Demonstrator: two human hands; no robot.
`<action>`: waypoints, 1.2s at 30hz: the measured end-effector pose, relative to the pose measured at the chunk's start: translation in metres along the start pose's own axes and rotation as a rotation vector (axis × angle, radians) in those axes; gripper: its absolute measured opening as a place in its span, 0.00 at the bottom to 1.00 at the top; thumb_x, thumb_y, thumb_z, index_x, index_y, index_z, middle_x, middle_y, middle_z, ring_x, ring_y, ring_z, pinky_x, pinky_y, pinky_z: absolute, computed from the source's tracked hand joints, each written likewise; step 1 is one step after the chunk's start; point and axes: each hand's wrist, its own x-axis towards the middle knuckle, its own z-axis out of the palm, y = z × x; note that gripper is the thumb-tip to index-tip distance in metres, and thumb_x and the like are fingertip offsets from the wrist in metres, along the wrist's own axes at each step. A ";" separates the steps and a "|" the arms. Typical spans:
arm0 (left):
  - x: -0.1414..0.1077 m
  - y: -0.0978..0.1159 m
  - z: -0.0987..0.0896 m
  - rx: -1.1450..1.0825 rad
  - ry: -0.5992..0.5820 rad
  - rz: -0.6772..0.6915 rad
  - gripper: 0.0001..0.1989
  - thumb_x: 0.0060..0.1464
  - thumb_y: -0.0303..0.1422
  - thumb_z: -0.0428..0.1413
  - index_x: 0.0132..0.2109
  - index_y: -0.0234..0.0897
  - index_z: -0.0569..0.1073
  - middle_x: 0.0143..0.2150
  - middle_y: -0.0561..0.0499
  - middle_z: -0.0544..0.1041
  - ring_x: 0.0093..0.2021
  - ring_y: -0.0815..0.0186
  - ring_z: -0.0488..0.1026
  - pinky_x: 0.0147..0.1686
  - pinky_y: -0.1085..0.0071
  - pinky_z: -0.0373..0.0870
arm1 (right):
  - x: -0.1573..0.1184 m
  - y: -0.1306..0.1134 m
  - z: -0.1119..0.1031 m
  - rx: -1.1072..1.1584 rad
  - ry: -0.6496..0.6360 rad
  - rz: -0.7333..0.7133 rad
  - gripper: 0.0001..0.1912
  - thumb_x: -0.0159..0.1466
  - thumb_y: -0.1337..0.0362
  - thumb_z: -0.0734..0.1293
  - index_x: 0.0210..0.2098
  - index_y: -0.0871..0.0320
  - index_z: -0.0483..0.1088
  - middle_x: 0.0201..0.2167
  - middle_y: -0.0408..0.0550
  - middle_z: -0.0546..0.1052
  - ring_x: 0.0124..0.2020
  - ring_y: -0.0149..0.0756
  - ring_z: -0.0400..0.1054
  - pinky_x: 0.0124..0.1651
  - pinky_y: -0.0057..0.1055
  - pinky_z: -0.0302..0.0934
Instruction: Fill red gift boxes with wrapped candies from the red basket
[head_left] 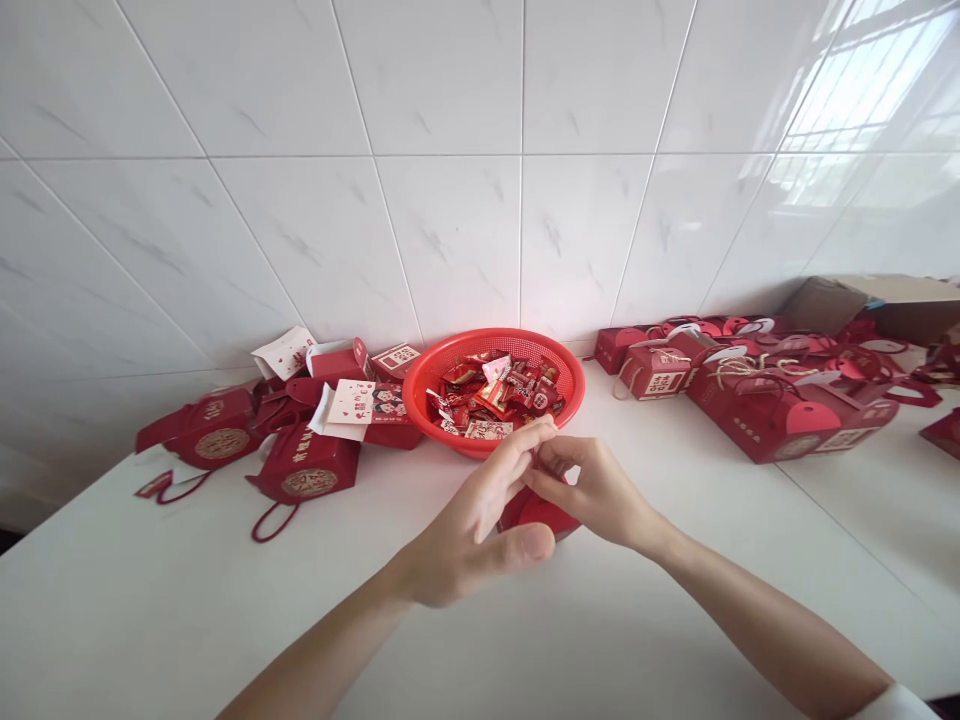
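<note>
Just in front of the basket stands a small red gift box (pixel 541 514), mostly covered by my hands. My right hand (pixel 600 492) is closed, its thumb and fingers pinched at the top of this box; the exact part between the fingertips is hidden. Over the box's left side reaches my left hand (pixel 480 535), fingers stretched out and thumb spread apart. Its fingertips meet those of the right hand. Behind them, a red plastic basket (pixel 417 412) holds many wrapped sweets (pixel 491 390) in red, white and gold.
Red gift boxes (pixel 311 470) with cord handles lie to the left, some with white flaps raised. More red boxes (pixel 780 415) are grouped on the right, near a brown cardboard box (pixel 911 292). A white tiled wall (pixel 450 230) backs the white table (pixel 187 620).
</note>
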 end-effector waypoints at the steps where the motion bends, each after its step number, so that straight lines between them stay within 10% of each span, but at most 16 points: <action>1: 0.002 -0.001 -0.001 -0.011 0.019 0.015 0.37 0.59 0.46 0.62 0.71 0.49 0.58 0.76 0.47 0.50 0.75 0.47 0.43 0.72 0.52 0.47 | 0.001 0.001 -0.001 0.001 0.028 -0.011 0.14 0.63 0.54 0.69 0.28 0.58 0.69 0.25 0.42 0.72 0.27 0.31 0.65 0.32 0.30 0.62; 10: 0.016 0.000 -0.024 0.076 0.341 -0.037 0.13 0.58 0.37 0.62 0.49 0.40 0.77 0.57 0.45 0.75 0.55 0.55 0.74 0.55 0.58 0.71 | 0.003 -0.002 -0.042 0.166 0.186 0.041 0.17 0.60 0.50 0.71 0.27 0.57 0.69 0.25 0.46 0.78 0.29 0.36 0.72 0.35 0.32 0.67; 23: 0.025 -0.009 -0.027 0.206 0.140 -0.105 0.09 0.56 0.37 0.62 0.38 0.36 0.78 0.40 0.47 0.78 0.45 0.60 0.74 0.48 0.64 0.72 | 0.034 0.084 -0.198 -0.018 0.776 -0.018 0.14 0.52 0.55 0.72 0.19 0.55 0.68 0.21 0.45 0.74 0.25 0.34 0.67 0.35 0.34 0.65; 36: 0.026 -0.020 -0.031 0.204 0.082 -0.172 0.09 0.57 0.38 0.61 0.39 0.36 0.79 0.39 0.48 0.78 0.43 0.62 0.75 0.48 0.65 0.72 | 0.063 0.134 -0.216 0.044 1.001 -0.012 0.11 0.51 0.56 0.66 0.19 0.52 0.61 0.17 0.44 0.71 0.26 0.39 0.69 0.38 0.39 0.67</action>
